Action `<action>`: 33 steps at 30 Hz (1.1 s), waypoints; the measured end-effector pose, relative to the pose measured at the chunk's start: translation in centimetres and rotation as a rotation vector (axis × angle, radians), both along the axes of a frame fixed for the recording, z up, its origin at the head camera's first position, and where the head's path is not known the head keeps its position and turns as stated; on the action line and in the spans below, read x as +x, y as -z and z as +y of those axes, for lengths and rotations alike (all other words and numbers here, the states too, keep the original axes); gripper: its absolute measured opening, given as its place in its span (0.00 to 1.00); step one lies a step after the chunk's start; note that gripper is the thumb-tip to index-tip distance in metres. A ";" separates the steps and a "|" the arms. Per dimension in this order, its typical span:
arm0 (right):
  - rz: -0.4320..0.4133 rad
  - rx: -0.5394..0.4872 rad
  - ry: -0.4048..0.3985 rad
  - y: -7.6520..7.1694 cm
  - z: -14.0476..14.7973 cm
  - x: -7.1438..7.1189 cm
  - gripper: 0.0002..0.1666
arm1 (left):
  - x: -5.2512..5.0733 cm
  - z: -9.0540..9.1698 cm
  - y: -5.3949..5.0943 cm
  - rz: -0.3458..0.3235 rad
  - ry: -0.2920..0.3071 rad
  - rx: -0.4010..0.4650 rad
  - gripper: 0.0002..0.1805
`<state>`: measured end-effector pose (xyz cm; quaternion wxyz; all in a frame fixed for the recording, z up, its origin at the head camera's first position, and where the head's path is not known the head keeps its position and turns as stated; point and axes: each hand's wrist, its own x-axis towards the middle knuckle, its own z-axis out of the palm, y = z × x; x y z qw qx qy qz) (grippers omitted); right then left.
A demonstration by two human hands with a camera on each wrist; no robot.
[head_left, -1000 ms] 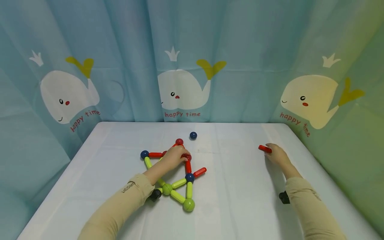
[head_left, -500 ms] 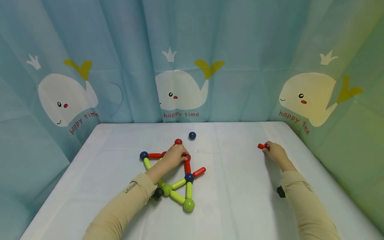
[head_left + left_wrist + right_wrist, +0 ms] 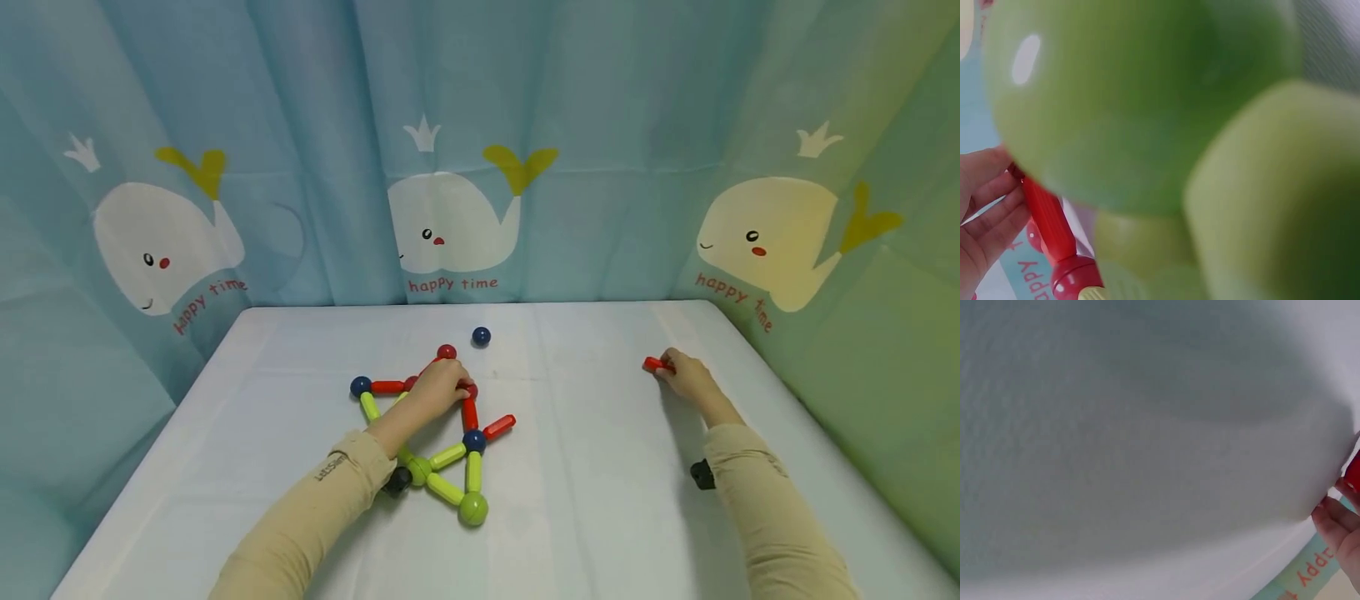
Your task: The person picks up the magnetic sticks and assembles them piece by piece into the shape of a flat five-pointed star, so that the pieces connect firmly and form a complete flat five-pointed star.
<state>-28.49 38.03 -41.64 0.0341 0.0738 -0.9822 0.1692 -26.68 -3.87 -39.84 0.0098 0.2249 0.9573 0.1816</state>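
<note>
A flat frame of magnetic sticks and balls lies on the table, with a green ball (image 3: 473, 508) at its near corner and a blue ball (image 3: 474, 441) above that. My left hand (image 3: 429, 397) reaches over the frame and pinches a red ball (image 3: 472, 389) at its upper right, partly covered by the fingers. In the left wrist view, a green ball (image 3: 1147, 112) blocks most of the scene; a red stick (image 3: 1050, 215) runs from my fingertips. Off to the right, my right hand (image 3: 692, 381) pinches a loose red magnetic stick (image 3: 651, 364) at the table.
A loose blue ball (image 3: 482, 337) lies behind the frame. One red stick (image 3: 500, 427) juts right from the frame's blue ball. Behind the white table (image 3: 585, 467) hangs a whale-print curtain (image 3: 615, 150). Black wrist cameras sit under both forearms.
My right hand has shifted slightly left and away from me with the red stick, then stayed nearly still. My left hand keeps its place on the red ball.
</note>
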 end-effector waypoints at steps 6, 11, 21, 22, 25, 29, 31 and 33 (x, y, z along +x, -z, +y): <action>-0.035 0.023 -0.033 -0.5 -1.5 -0.2 0.10 | 0.0 -0.1 0.0 0.004 -0.001 0.024 0.10; -0.003 0.023 -0.077 -0.2 -3.7 -0.7 0.10 | 0.1 -0.1 0.0 0.005 -0.004 0.027 0.10; 0.075 -0.028 -0.230 -1.2 -8.1 -1.2 0.07 | 0.1 0.2 -0.1 0.012 0.014 0.027 0.09; 0.077 -0.037 -0.243 -1.3 -8.5 -1.2 0.07 | 0.1 0.2 -0.1 0.009 0.013 0.032 0.09; 0.071 -0.056 -0.287 -1.6 -9.8 -1.4 0.06 | 0.0 0.0 -0.1 -0.006 0.010 0.048 0.09; 0.052 -0.060 -0.331 -1.6 -11.9 -1.7 0.07 | -0.4 -0.3 0.0 -0.032 0.013 0.072 0.10; 0.041 -0.059 -0.359 -1.6 -12.9 -1.7 0.07 | -0.6 -0.5 0.0 -0.053 0.021 0.086 0.10; 0.023 -0.073 -0.382 -1.6 -14.0 -1.6 0.07 | -0.8 -0.7 0.1 -0.076 0.029 0.099 0.10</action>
